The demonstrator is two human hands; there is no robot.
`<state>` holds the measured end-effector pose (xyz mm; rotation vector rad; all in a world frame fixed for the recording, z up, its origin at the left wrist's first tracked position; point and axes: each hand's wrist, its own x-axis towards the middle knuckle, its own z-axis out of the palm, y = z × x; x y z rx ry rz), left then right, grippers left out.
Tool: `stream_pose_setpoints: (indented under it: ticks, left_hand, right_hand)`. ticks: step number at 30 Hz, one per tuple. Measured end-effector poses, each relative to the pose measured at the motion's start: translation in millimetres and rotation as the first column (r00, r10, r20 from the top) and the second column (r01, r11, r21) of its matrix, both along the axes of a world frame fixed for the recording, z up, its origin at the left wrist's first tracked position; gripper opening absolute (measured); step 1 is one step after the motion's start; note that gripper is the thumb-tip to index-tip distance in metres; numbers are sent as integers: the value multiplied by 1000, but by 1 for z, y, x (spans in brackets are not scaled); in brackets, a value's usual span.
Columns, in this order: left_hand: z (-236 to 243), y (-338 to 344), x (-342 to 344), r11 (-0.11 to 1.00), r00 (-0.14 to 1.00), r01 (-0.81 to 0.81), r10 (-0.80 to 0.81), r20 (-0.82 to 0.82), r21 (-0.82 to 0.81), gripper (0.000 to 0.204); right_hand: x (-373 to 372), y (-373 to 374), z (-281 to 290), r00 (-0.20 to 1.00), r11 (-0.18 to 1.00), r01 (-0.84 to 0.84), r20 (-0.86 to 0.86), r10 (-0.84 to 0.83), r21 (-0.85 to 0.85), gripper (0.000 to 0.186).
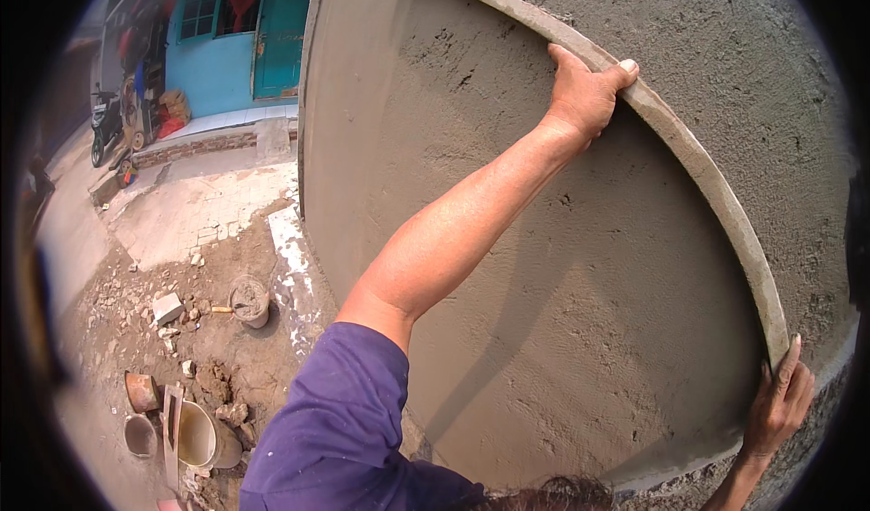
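Head view: left hand (584,96), purple short sleeve (331,411) below it, has its grip pinching the upper part of a long, narrow, grey-brown mortar-caked straightedge (693,156), thumb on one side, fingers on the other. Right hand (779,404) at the bar's lower end, thumb and fingers either side, pinching it. Bar lies across the grey mortared wall (589,339): smoother, lightly pitted on the left, coarser on the right. Bow in it is probably lens bend; contact along the whole edge can't be confirmed. To work it well, I'd load both hands equally, keep the edge flat to the face, slide with a slight side-to-side saw, and knock off build-up often. Uneven pressure would likely gouge. Mortar bucket (258,319) sits on the ground at lower left, well apart.
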<state>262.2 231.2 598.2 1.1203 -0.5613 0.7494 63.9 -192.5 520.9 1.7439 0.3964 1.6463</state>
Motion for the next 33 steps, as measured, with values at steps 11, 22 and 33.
stream_pose_setpoints:
  ticks: [11, 22, 33]
  left_hand:
    - [-131, -38, -14, 980, 992, 124, -128, -17, -156, 103]
    - [-287, -155, -60, 968, 994, 36, -61, -92, -248, 106]
    - [-89, -108, -43, 984, 996, 8, 8, -85, 178, 121]
  right_hand:
    - [-31, -37, -69, 980, 998, 63, -190, -66, -18, 49]
    - [-97, -90, -118, 985, 989, 149, -86, -149, -11, 20]
    - [-65, -128, -39, 987, 977, 151, 23, -157, 149, 45]
